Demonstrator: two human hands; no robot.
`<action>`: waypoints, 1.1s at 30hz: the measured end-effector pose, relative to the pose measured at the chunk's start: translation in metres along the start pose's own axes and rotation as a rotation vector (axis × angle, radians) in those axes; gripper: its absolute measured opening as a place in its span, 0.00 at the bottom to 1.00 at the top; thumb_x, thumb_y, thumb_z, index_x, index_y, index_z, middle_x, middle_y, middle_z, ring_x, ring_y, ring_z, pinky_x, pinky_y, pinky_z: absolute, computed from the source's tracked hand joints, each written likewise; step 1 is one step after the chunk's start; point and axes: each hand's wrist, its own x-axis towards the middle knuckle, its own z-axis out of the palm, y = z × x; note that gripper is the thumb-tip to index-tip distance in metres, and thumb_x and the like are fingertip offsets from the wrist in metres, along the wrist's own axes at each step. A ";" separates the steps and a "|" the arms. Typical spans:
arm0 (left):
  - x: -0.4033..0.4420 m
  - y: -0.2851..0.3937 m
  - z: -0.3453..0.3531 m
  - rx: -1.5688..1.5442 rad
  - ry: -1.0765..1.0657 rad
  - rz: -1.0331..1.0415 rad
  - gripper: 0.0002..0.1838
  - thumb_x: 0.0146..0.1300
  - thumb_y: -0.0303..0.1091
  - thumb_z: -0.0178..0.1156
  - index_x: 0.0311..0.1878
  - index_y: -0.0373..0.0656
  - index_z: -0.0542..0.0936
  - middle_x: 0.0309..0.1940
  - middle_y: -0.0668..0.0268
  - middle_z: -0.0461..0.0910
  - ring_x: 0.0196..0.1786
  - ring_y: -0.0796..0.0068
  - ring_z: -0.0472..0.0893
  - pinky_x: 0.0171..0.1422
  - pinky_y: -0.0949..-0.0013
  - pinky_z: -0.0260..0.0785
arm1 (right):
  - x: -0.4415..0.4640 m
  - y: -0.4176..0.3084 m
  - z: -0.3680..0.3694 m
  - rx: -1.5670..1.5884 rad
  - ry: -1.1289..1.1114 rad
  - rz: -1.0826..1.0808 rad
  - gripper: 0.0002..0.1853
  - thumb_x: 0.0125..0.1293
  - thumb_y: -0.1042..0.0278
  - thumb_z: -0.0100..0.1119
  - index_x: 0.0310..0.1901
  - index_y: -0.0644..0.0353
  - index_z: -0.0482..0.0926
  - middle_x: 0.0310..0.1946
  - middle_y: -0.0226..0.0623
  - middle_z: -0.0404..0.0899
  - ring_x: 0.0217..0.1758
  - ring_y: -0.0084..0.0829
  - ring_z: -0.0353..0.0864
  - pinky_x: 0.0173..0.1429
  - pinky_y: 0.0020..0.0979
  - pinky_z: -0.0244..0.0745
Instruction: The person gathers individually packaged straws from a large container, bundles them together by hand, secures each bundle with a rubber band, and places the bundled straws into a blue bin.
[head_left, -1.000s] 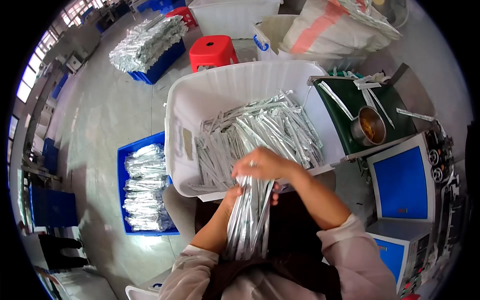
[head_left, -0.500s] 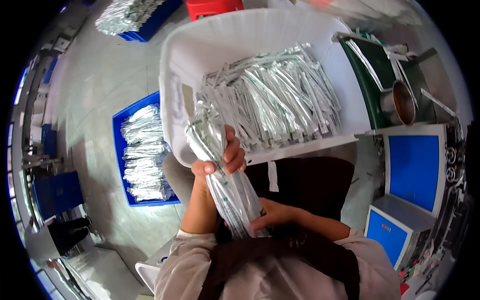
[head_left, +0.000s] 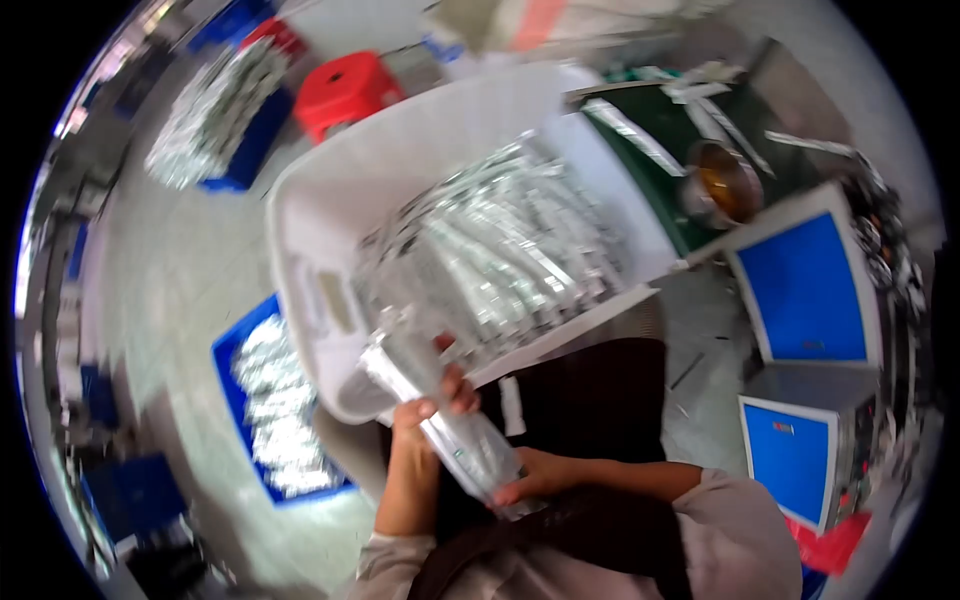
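Above the dark apron (head_left: 620, 400), 2 hands (head_left: 480, 437) grip 1 silvery packet bundle (head_left: 455, 430).

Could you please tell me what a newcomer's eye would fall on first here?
Probably the heap of silver strips in the white tub, beyond the left hand and right hand, which hold a silver bundle. Next, the red stool behind the tub and the blue panels at the right.

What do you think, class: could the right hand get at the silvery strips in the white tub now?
Probably yes, if freed: the right hand holds the lower end of the bundle, but the white tub is open, with just its near rim before the strips.
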 end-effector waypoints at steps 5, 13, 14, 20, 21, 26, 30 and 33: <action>0.025 -0.013 0.031 0.307 0.134 -0.135 0.32 0.36 0.22 0.63 0.50 0.42 0.65 0.25 0.65 0.70 0.27 0.67 0.73 0.35 0.63 0.67 | -0.072 -0.092 -0.081 -0.854 0.990 -0.760 0.14 0.59 0.67 0.56 0.43 0.67 0.74 0.39 0.41 0.78 0.41 0.28 0.77 0.46 0.28 0.70; 0.045 -0.035 0.038 0.460 0.209 -0.215 0.30 0.35 0.24 0.64 0.47 0.39 0.67 0.26 0.63 0.71 0.28 0.66 0.74 0.35 0.64 0.69 | -0.150 -0.215 -0.253 -1.354 1.711 0.415 0.11 0.57 0.72 0.47 0.35 0.65 0.79 0.36 0.50 0.78 0.42 0.46 0.78 0.46 0.40 0.73; 0.045 -0.035 0.041 0.475 0.218 -0.206 0.30 0.35 0.24 0.64 0.47 0.39 0.67 0.26 0.63 0.71 0.28 0.66 0.75 0.35 0.64 0.69 | -0.151 -0.216 -0.259 -1.362 1.710 0.406 0.11 0.57 0.72 0.47 0.35 0.65 0.79 0.36 0.50 0.78 0.42 0.46 0.78 0.46 0.40 0.73; 0.043 -0.036 0.047 0.490 0.241 -0.194 0.29 0.34 0.23 0.63 0.46 0.37 0.67 0.26 0.61 0.72 0.27 0.66 0.75 0.35 0.64 0.69 | -0.154 -0.220 -0.247 -1.368 1.706 0.397 0.12 0.58 0.73 0.44 0.37 0.64 0.79 0.38 0.50 0.78 0.44 0.44 0.78 0.48 0.38 0.72; 0.044 -0.037 0.048 0.492 0.235 -0.202 0.29 0.34 0.23 0.63 0.46 0.37 0.67 0.26 0.61 0.72 0.27 0.66 0.75 0.35 0.64 0.69 | -0.153 -0.217 -0.251 -1.386 1.689 0.445 0.12 0.58 0.74 0.44 0.37 0.63 0.79 0.38 0.50 0.78 0.44 0.44 0.78 0.48 0.38 0.73; 0.045 -0.039 0.049 0.484 0.228 -0.209 0.27 0.35 0.21 0.62 0.45 0.37 0.68 0.25 0.59 0.73 0.27 0.65 0.75 0.34 0.64 0.69 | -0.158 -0.220 -0.256 -1.414 1.754 0.329 0.12 0.58 0.73 0.44 0.35 0.63 0.80 0.35 0.49 0.79 0.42 0.43 0.78 0.47 0.38 0.73; 0.042 -0.038 0.049 0.491 0.245 -0.196 0.27 0.35 0.21 0.63 0.45 0.37 0.68 0.26 0.59 0.73 0.27 0.65 0.75 0.34 0.64 0.69 | -0.159 -0.214 -0.262 -1.401 1.851 0.222 0.06 0.51 0.71 0.55 0.30 0.56 0.82 0.33 0.47 0.79 0.38 0.44 0.78 0.43 0.38 0.73; 0.041 -0.037 0.053 0.503 0.239 -0.177 0.26 0.35 0.21 0.62 0.44 0.37 0.68 0.26 0.60 0.73 0.27 0.65 0.75 0.34 0.64 0.69 | -0.159 -0.211 -0.259 -1.381 1.877 0.208 0.12 0.58 0.70 0.45 0.32 0.62 0.81 0.34 0.47 0.79 0.40 0.44 0.79 0.46 0.37 0.74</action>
